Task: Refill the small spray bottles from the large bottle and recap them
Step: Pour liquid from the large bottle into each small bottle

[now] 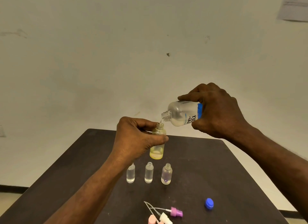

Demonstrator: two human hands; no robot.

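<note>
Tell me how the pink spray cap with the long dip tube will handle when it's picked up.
The pink spray cap looks like small moulded plastic, so it is probably very light. Its thin clear dip tube already lies in a curve on the dark table, so it will likely flex and swing. It crosses a neighbouring cap's tube, so that one may be dragged along.

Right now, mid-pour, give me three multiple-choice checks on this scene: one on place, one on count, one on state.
1. Where is the blue cap?
A. on the table, near right
B. on the large bottle
C. in the left hand

2. How many small bottles stand uncapped on the table?
A. one
B. three
C. five

3. The large bottle is:
A. upright
B. capped
C. tilted, pouring

Answers: 1 A, it lies beside the spray heads. 2 B, a row of three. 3 C, the right hand tips it over the yellowish bottle held by the left hand.
</note>
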